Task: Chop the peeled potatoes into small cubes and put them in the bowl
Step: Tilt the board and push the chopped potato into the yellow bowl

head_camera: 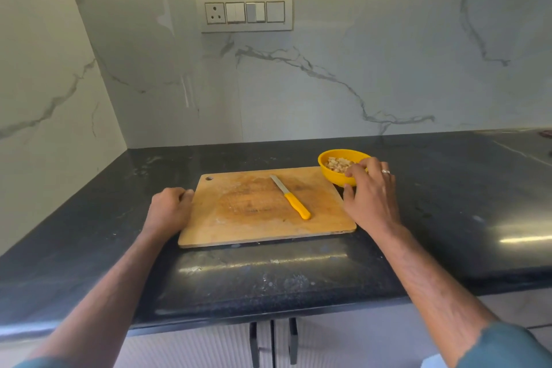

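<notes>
2 hands frame the cutting board (263, 209): my left hand (168, 209) curls on its 9 o'clock edge, my right hand (369, 191) cups the yellow bowl (331, 175) of potato cubes (337, 164) at 2 o'clock. I should steady the bowl gently. The knife (291, 197) lies loose.

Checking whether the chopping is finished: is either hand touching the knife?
Apart. The head view shows the knife alone mid-board, left hand and right hand at opposite board edges.
</notes>
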A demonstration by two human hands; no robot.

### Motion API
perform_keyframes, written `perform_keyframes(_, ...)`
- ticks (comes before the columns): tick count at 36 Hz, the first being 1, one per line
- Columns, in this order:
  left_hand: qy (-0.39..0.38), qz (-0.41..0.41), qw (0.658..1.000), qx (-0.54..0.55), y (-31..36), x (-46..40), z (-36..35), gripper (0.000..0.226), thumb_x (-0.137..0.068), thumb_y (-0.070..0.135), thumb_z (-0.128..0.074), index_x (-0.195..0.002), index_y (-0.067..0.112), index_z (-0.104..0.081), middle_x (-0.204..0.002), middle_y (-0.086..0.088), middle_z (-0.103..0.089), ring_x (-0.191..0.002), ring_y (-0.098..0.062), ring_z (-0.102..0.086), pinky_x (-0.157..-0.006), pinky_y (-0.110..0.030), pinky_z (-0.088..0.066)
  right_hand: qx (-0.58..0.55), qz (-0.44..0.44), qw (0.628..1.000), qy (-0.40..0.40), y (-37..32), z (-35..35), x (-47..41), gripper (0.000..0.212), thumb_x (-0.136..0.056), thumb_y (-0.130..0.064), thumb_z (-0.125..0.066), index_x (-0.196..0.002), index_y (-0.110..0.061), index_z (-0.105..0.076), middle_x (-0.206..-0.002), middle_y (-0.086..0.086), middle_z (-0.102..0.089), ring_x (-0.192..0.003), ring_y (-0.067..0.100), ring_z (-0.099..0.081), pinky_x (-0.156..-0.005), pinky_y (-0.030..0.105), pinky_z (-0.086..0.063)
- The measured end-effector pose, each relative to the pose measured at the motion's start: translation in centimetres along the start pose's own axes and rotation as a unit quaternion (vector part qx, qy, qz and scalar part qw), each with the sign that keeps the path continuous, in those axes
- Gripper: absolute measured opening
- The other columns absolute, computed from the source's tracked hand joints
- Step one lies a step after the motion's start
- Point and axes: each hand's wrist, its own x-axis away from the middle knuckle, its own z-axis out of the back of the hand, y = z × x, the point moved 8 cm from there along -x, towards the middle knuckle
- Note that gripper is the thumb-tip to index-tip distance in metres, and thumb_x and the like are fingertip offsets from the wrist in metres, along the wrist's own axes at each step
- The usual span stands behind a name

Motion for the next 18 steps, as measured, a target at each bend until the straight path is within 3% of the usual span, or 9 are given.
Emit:
perform_keyframes(3, -0.014, 0.002, 1.0, 0.004, 0.2, 0.3, 0.0, 0.037, -0.105, 0.034, -0.051, -0.097, 0.003, -0.071, -0.086, -0.008, -0.069, -0.081, -0.028, -0.066, -0.082, -0.048, -0.058, -0.018, -0.033, 0.999, -0.02, 0.4, 0.2, 0.8, 0.014, -0.078, -0.01, -0.071, -0.088, -0.013, -0.063, -0.092, 0.007, -0.058, -0.085, 0.031, -0.058, -0.068, 0.041, -0.05)
perform_keyframes(7, -0.043, -0.007, 0.999, -0.007, 0.5, 0.7, -0.2, 0.027, -0.104, 0.034, -0.055, -0.113, 0.013, -0.071, -0.1, -0.003, -0.068, -0.091, -0.023, -0.065, -0.089, -0.045, -0.057, -0.03, -0.071, 0.991, -0.112, 0.8, -1.2, 1.4, 0.011, -0.087, -0.021, -0.067, -0.095, -0.019, -0.059, -0.083, 0.003, -0.065, -0.077, 0.029, -0.063, -0.064, 0.036, -0.051)
perform_keyframes(9, -0.057, -0.024, 0.998, -0.023, 0.8, 0.8, -0.4, 0.025, -0.103, 0.032, -0.058, -0.115, 0.015, -0.07, -0.102, -0.001, -0.068, -0.093, -0.02, -0.064, -0.088, -0.042, -0.056, -0.031, -0.084, 0.983, -0.158, 0.9, -1.9, 1.7, 0.004, -0.09, -0.025, -0.062, -0.088, -0.022, -0.061, -0.079, 0.004, -0.066, -0.076, 0.031, -0.064, -0.061, 0.036, -0.05)
perform_keyframes(18, -0.057, -0.027, 0.997, -0.034, 0.8, 0.9, -0.4, 0.024, -0.104, 0.029, -0.054, -0.114, 0.016, -0.071, -0.107, -0.005, -0.071, -0.097, -0.025, -0.064, -0.093, -0.047, -0.056, -0.023, -0.113, 0.975, -0.189, 1.2, -2.3, 1.9, 0.025, -0.092, -0.026, -0.057, -0.07, -0.015, -0.064, -0.073, 0.007, -0.065, -0.07, 0.032, -0.062, -0.056, 0.034, -0.044)
